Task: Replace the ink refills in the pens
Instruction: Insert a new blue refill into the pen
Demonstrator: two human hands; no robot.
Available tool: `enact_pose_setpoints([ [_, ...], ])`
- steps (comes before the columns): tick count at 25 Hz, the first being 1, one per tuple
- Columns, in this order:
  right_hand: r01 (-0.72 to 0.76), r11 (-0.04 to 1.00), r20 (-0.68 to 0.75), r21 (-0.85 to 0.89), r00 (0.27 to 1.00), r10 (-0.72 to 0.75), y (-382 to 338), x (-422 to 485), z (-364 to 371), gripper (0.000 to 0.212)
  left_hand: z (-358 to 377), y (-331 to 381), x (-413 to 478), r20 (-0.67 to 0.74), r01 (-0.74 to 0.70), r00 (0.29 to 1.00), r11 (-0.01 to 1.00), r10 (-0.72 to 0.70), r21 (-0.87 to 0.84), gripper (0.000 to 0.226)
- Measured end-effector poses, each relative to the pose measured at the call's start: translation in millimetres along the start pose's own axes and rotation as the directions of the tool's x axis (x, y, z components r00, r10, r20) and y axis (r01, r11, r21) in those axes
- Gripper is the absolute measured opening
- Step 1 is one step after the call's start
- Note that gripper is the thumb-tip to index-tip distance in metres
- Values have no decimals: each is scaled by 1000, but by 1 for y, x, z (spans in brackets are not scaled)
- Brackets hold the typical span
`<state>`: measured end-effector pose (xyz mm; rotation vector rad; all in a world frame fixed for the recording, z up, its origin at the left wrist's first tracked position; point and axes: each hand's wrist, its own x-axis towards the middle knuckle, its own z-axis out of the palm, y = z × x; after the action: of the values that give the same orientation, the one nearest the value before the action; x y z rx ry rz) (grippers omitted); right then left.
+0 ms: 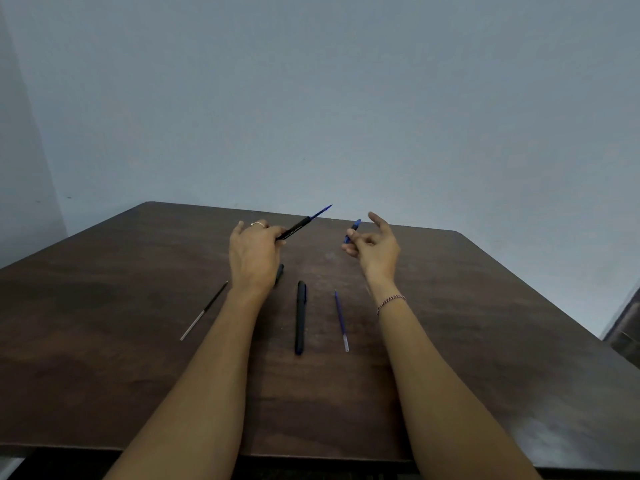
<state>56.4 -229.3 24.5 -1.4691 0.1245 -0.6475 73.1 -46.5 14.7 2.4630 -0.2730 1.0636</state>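
Note:
My left hand point(254, 252) grips a black pen barrel point(296, 228) raised above the table, with a blue refill point(322, 211) sticking out of its far end. To its right, my right hand point(375, 249) pinches a small blue pen piece point(353, 230) between thumb and fingers, the other fingers spread. On the table between my forearms lies a whole black pen point(300, 317). A loose blue refill point(341, 320) lies right of it. A black-and-clear refill point(204, 310) lies left of my left forearm. A black cap point(280, 271) shows partly behind my left wrist.
The dark brown wooden table point(485, 306) stands against a pale grey-blue wall point(311, 98). Its near edge runs along the bottom of the view. A dark object point(627, 327) stands off the table's right side.

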Motion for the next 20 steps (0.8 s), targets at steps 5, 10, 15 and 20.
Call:
enact_pose_setpoints([
  [5,191,971,-89,142,980,-179,-7,-3,-3,26,3,11,-2,92,-56,994,998,54,21,24],
  [10,243,929,-213,278,959,-187,-11,0,-6,24,6,19,-2,132,-84,988,996,78,39,25],
  [15,219,922,-160,320,972,-175,-10,-1,-6,23,5,20,-1,153,-74,986,996,66,43,26],
  [20,198,929,-125,313,978,-167,-11,-4,-6,24,4,20,-1,157,-86,985,994,75,66,27],
])
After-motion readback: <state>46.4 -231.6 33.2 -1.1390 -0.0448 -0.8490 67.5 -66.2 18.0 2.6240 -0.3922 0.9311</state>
